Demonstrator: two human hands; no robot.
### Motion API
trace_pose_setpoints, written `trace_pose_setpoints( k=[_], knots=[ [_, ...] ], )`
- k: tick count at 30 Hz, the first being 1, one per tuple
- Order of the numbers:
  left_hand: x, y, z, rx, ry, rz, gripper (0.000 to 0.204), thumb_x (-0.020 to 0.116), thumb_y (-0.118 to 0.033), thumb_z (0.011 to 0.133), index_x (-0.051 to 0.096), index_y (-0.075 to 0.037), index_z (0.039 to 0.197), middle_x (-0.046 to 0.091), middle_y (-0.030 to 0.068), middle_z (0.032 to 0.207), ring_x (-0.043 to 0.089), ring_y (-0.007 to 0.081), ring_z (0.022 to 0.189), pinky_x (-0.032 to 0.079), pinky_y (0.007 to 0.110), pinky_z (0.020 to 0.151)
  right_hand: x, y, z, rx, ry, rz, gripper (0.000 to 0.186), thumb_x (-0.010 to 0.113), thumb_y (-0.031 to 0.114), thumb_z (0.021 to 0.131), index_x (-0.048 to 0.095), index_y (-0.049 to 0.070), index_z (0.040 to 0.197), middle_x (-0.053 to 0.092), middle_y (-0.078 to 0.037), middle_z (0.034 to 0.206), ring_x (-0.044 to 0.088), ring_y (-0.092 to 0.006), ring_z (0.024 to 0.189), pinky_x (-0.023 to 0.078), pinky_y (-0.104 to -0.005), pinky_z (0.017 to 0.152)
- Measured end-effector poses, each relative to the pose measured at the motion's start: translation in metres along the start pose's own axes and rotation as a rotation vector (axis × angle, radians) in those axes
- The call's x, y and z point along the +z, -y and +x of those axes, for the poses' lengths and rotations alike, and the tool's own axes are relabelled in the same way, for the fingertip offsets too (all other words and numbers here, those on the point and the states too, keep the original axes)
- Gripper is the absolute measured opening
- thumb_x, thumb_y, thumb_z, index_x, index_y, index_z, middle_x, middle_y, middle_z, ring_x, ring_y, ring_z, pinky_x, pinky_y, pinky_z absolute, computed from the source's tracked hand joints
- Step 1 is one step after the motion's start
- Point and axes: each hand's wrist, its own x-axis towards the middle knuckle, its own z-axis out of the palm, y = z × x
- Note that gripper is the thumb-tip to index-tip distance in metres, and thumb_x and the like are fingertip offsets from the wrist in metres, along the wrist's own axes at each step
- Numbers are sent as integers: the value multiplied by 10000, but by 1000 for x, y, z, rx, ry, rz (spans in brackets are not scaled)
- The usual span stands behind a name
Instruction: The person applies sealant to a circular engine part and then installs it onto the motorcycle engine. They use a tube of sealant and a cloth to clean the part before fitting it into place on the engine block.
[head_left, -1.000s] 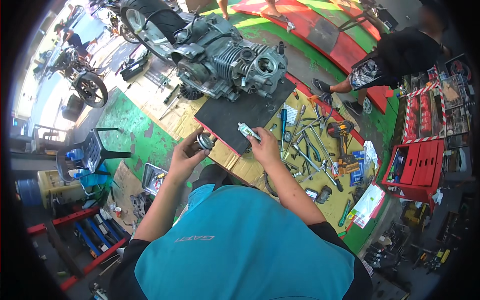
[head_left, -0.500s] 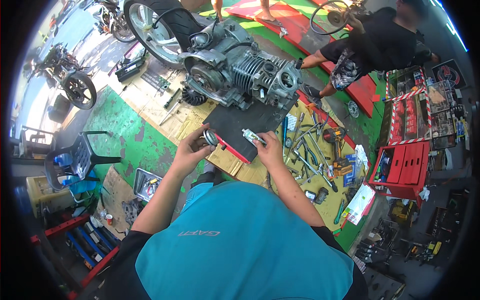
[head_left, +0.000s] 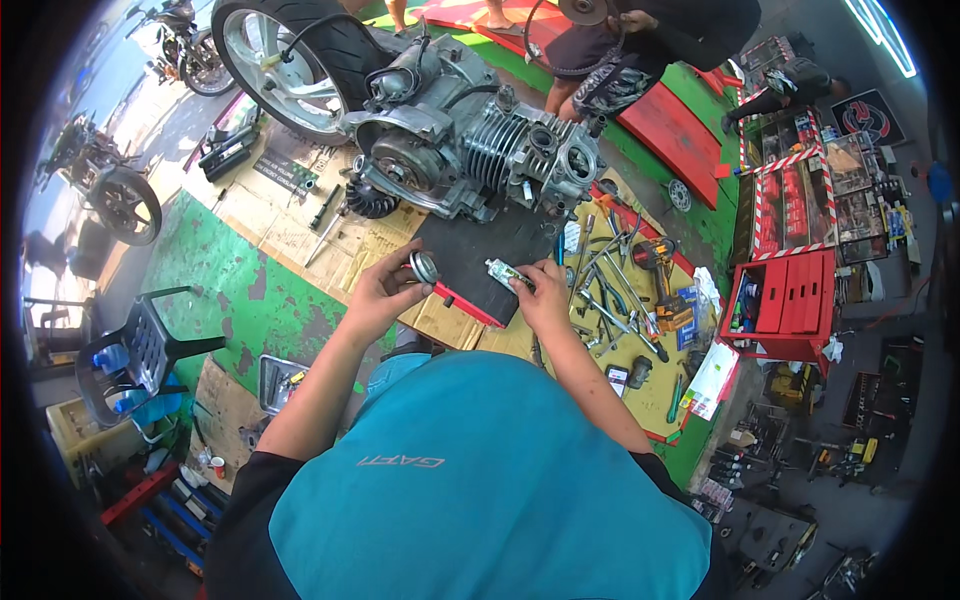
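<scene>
Left hand [head_left: 385, 290], as I see it from my remote seat: thumb and fingers pinch a round metal part [head_left: 423, 265]. Right hand [head_left: 540, 298]: the grip is narrow, closed about a small white-and-green tube [head_left: 510, 274], its end angled toward the metal part but well apart from it. Both items appear in front of the near end of a black mat [head_left: 470, 245] edged in red.

The mat lies on flattened cardboard [head_left: 345, 265]; at its far end I find a large finned engine [head_left: 490, 145], joined by a tyred wheel [head_left: 290, 85]. To the right, yellow sheeting [head_left: 650, 405] bears scattered hand tools, a yellow-and-black power drill [head_left: 662, 285] and white papers [head_left: 711, 380]. The surrounding floor [head_left: 235, 290] is green, its paint worn through in patches. A motorcycle [head_left: 125, 205] stands at left; at upper right I make out a co-worker [head_left: 690, 30] in a dark top, with a hand at a ring-shaped part [head_left: 578, 70].

Containers: a grey tray [head_left: 270, 378] at left holds small pieces too fine for me to identify. A black chair [head_left: 152, 345] has blue-tinted bottles [head_left: 110, 358] by its seat. At right, a red cabinet [head_left: 800, 300] carries assorted items in its side compartment; above it, a display case [head_left: 760, 200] trimmed with red-and-white striped tape contains red packages [head_left: 796, 215].
</scene>
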Motion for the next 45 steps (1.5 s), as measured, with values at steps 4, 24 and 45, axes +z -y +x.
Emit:
trace_pose_setpoints(
  k=[4,24,45],
  knots=[
    [-2,0,0,-20,1,-22,731,733,-34,896,349,56,1512,569,132,1376,599,184,1194,513,336,1015,2,-2,-4,-61,-49,-25,246,775,163,810,753,92,1044,600,-82,998,546,-300,935,472,-421,834],
    [-8,10,-17,-16,-75,-57,737,732,-9,887,355,37,1518,551,155,1415,591,207,1236,499,329,1025,-1,39,-27,-272,111,-176,532,762,211,814,628,94,1315,521,-141,1261,510,-351,1157,412,-483,1000],
    [72,-57,-17,231,174,-355,705,751,-32,863,395,10,1470,446,235,1502,511,277,1347,436,430,1124,-128,130,5,83,449,1221,503,643,194,859,570,18,1325,540,-62,1312,504,-171,1225,415,-330,998]
  ],
)
